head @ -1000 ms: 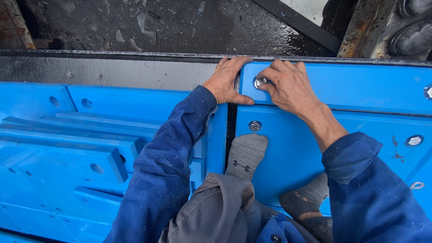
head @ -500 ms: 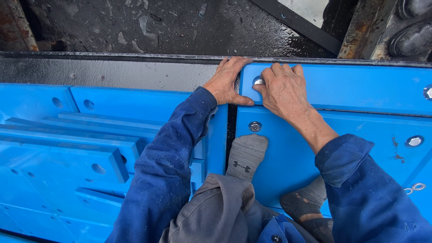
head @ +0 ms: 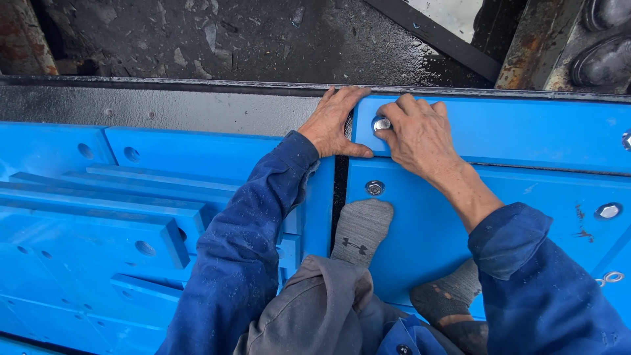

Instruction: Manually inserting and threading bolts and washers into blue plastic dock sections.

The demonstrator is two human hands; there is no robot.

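Observation:
My right hand (head: pixel 420 135) pinches a silver bolt head (head: pixel 381 123) set in the upper blue plastic panel (head: pixel 526 135), fingers curled around it. My left hand (head: pixel 332 125) lies flat beside it, fingers over the panel's left edge and the dark metal rim (head: pixel 164 108), thumb along the seam. A second bolt (head: pixel 374 188) sits lower, in the blue panel (head: pixel 420 236) under my grey-socked foot (head: pixel 360 230). Both arms wear dark blue sleeves.
Several loose blue panels with holes (head: pixel 98 223) are stacked at the left. More bolts (head: pixel 608 211) dot the right panels, and a washer (head: pixel 614 277) lies near the right edge. Wet dark ground (head: pixel 230 39) and rusty steel (head: pixel 526 46) lie beyond the rim.
My right hand has shifted slightly on the bolt, fingers turned over it and the forearm swung lower right. The left hand stays in place.

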